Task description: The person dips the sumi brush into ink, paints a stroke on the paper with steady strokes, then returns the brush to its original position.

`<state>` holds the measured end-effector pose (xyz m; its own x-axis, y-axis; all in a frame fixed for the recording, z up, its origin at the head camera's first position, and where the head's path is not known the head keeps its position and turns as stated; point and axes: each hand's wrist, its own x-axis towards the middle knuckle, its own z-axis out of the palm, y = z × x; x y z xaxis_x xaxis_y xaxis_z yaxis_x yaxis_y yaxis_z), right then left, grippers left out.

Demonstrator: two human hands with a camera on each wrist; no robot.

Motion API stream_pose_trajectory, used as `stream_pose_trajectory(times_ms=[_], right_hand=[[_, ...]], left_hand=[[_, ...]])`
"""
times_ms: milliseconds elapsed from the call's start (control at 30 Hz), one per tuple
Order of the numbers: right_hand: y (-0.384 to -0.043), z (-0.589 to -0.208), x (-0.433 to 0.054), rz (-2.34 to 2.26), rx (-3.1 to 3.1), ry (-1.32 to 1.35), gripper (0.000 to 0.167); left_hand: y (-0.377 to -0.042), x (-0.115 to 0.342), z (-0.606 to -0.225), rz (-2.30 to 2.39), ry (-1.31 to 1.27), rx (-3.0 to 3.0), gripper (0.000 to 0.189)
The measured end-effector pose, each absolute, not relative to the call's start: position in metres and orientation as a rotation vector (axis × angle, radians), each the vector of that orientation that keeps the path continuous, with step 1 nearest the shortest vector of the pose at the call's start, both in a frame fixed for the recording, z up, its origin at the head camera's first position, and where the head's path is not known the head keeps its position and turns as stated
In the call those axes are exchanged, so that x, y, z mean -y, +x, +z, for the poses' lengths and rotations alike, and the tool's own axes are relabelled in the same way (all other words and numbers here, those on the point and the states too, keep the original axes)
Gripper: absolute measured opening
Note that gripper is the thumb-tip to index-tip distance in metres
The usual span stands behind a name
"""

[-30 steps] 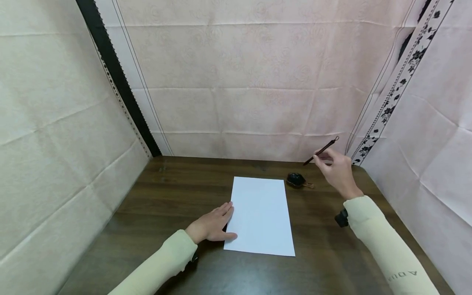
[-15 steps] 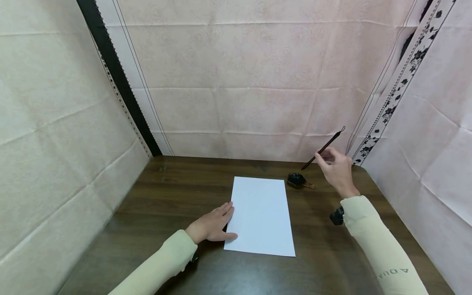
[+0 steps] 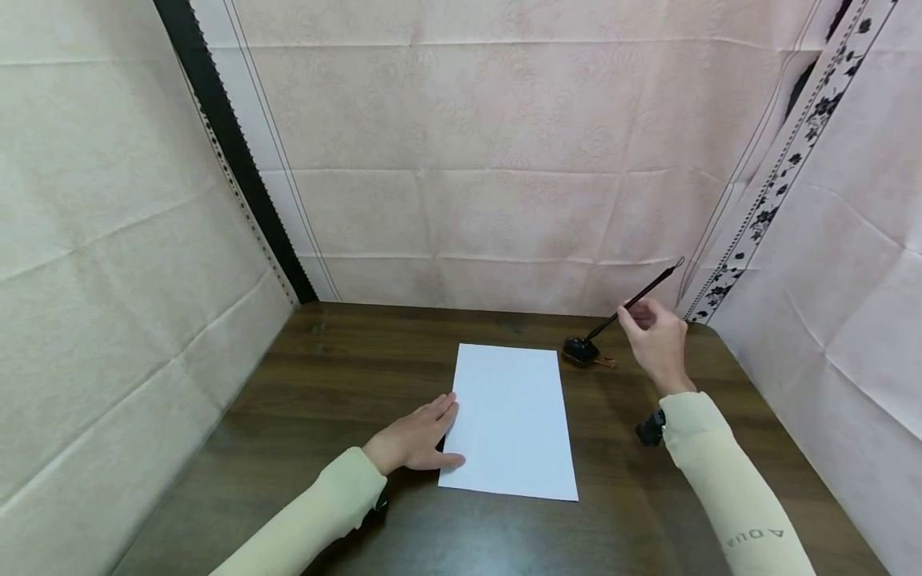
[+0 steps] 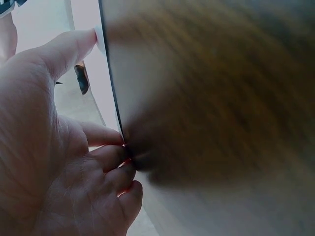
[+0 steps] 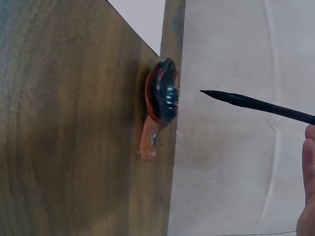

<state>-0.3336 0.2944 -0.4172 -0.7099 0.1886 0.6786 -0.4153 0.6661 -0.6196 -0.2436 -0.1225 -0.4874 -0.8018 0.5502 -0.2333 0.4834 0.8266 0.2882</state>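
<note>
Brown desk (image 3: 346, 352), pale cloth (image 3: 468, 120) at 12. Prob. just the start: brush (image 5: 261, 104) is held, but paper (image 3: 513, 416) mid-desk has no marks yet, so that's left. Dish (image 3: 579, 351) sits at 1:30 from paper. L hand (image 3: 414, 436) at 9, fingers straight on paper's edge, not gripping. R hand (image 3: 659, 340) at 2 pinches brush, tip aimed at 8, by dish; can't tell if touching.

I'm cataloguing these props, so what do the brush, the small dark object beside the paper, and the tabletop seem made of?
Brush: smooth and dark, perhaps lacquered wood or plastic; no grain shows. Dark object: glossy, possibly glazed ceramic or plastic, given its bright highlights. Tabletop: wood or wood-look laminate, with streaky brown grain and soft sheen.
</note>
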Motion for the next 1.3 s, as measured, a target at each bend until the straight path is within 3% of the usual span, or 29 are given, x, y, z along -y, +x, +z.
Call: stream_pose_trajectory(times_ms=[1300], right_hand=[[-0.334,-0.469,-0.286,1.099,2.141,0.117,0.012]], left_hand=[[-0.243,0.123,-0.487,0.32,0.787,-2.698,0.097]])
